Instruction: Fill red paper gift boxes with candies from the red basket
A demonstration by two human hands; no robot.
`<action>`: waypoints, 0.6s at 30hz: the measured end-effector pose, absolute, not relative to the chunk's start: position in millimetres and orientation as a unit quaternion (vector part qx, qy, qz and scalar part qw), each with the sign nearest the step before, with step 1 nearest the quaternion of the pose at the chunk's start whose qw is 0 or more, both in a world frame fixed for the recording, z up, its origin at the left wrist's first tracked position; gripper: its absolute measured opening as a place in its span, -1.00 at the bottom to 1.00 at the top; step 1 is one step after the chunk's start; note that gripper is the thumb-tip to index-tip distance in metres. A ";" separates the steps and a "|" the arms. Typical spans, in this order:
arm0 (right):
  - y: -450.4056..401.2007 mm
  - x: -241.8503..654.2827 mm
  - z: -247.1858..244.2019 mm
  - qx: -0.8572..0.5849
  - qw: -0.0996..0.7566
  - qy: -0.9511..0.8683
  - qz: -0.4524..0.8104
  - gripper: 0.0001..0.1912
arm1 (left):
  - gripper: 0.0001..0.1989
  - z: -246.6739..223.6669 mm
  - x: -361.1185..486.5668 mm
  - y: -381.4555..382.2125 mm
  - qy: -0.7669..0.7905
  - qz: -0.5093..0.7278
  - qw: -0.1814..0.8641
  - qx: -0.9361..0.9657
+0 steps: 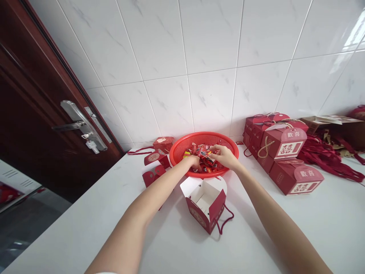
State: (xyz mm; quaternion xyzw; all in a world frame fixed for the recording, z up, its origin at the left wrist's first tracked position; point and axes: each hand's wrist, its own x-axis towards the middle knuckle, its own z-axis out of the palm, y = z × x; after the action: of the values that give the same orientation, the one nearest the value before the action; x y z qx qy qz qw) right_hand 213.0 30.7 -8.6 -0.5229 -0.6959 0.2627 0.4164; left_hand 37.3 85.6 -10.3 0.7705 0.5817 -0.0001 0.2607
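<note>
A red plastic basket [177,161] stands against the tiled wall, holding a heap of wrapped candies [203,151], mostly red with some yellow. Both hands reach into it. My left hand [195,162] dips into the left part of the heap, its fingertips hidden among the wrappers. On the right side my right hand [224,155] has thumb and fingers drawn together at the candies; what lies between them is not clear. In front of the basket an open dark-red gift box [199,215] with a rope handle stands upright, its white inside bare.
Several closed red boxes [296,179] are stacked at right, beside a pile of red ribbons [322,158] and a cardboard carton [350,131]. More red boxes [152,175] sit left of the basket, partly behind my left arm. A brown door [31,95] borders the white table [119,213].
</note>
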 end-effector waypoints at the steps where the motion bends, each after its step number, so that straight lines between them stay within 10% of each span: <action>1: 30.8 213.1 -8.8 -0.522 0.418 -0.695 0.265 -0.82 | -0.59 -9.8 36.8 86.3 0.586 -0.007 0.267 0.765; 8: 32.2 214.3 -8.2 -0.513 0.444 -0.666 0.308 -0.82 | -0.79 8.3 24.1 78.8 0.548 0.103 0.324 0.764; 18: 33.7 215.8 -6.4 -0.463 0.464 -0.609 0.447 -0.71 | -0.57 13.3 27.9 64.0 0.410 0.338 0.387 0.754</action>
State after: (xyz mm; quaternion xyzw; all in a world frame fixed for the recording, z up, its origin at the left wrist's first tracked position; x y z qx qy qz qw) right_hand 215.8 33.7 -6.4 -0.4627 -0.6086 0.4471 0.4643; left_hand 27.9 64.0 13.3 0.7538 0.4096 0.3380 0.3870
